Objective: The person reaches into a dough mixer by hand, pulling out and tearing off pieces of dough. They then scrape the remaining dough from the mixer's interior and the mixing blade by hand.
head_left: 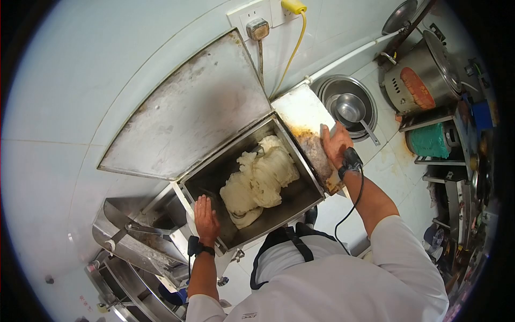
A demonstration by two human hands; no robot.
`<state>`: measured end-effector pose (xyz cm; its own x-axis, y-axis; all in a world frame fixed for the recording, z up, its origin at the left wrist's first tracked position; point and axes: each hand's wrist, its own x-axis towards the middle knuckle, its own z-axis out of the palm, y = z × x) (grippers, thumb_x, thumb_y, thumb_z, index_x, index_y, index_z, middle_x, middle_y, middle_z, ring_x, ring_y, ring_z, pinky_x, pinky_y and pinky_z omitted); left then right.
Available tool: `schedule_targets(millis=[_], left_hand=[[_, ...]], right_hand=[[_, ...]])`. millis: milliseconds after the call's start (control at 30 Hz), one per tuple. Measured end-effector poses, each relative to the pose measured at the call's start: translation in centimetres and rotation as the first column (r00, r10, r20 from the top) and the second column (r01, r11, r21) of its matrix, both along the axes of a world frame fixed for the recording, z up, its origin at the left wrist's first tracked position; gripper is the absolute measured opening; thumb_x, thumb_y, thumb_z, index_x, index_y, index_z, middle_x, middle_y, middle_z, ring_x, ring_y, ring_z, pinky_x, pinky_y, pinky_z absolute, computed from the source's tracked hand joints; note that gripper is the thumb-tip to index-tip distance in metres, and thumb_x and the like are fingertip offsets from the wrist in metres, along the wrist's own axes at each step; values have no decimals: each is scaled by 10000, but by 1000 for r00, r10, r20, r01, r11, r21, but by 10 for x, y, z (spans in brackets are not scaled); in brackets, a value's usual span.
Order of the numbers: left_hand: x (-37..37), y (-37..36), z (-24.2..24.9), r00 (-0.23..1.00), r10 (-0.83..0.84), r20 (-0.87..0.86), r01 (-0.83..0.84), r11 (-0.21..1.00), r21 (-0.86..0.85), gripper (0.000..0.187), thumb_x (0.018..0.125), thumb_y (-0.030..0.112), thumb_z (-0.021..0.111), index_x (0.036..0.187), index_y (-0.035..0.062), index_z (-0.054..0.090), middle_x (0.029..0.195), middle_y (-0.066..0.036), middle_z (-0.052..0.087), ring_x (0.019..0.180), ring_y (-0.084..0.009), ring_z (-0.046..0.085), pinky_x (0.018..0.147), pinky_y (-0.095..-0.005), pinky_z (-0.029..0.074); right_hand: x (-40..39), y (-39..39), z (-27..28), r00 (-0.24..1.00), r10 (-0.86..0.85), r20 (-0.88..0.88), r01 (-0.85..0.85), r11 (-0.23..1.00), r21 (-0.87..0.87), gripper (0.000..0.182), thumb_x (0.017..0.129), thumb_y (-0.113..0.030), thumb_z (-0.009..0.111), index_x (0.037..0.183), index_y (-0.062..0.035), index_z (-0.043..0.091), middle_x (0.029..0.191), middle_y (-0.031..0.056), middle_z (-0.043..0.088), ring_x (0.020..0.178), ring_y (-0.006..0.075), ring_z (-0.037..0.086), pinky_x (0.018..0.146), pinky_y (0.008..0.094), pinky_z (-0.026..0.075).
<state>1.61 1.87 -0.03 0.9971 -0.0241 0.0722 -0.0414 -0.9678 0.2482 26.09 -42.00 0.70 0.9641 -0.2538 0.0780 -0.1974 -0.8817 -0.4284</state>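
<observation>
A lump of pale, torn-looking dough (260, 180) lies in the rectangular metal trough (300, 209) in front of me, which looks like a dough mixer's. Its wide metal lid (188, 110) stands raised against the wall. My left hand (206, 219) rests on the trough's left rim, fingers straight and close together, holding nothing. On the rust-stained housing (308, 121) at the trough's right end lies my right hand (336, 144), fingers spread and nothing in it. Both wrists carry a black strapped device with a cable.
On the floor to the right, a metal ladle (351, 109) sits in stacked steel bowls (327, 86). Behind them stands a large steel pot (418, 80). A metal machine with a chute (137, 236) is at left. A plug (257, 29) and yellow cord (300, 45) hang from wall sockets.
</observation>
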Motion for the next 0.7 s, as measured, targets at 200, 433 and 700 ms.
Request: schedule_targets(millis=[200, 433, 700], left_hand=[[0, 0, -1, 1000, 9, -9, -8, 1000, 21, 450, 1035, 214, 383, 1387, -50, 478, 1492, -213, 439, 1412, -403, 369, 1191, -521, 256], [0, 0, -1, 1000, 15, -18, -14, 1000, 19, 442, 1009, 173, 436, 1392, -46, 474, 1495, -219, 435, 1411, -410, 368, 1193, -529, 243], [-1, 0, -2, 999, 22, -30, -21, 1000, 18, 447, 1021, 198, 415, 1389, -47, 476, 1492, -223, 437, 1412, -414, 365, 1190, -529, 243]], right_hand=[[1, 0, 0, 1000, 6, -1, -6, 1000, -2, 675, 926, -496, 571, 1266, 87, 572, 1184, 299, 639, 1118, 429, 613, 978, 464, 484], [1, 0, 0, 998, -26, -57, 28, 999, 25, 688, 922, -522, 559, 1291, 58, 565, 1209, 292, 630, 1143, 421, 601, 1005, 468, 464], [0, 0, 0, 1000, -20, -22, 20, 1000, 19, 680, 916, -519, 571, 1284, 53, 568, 1194, 292, 633, 1131, 424, 604, 995, 470, 470]])
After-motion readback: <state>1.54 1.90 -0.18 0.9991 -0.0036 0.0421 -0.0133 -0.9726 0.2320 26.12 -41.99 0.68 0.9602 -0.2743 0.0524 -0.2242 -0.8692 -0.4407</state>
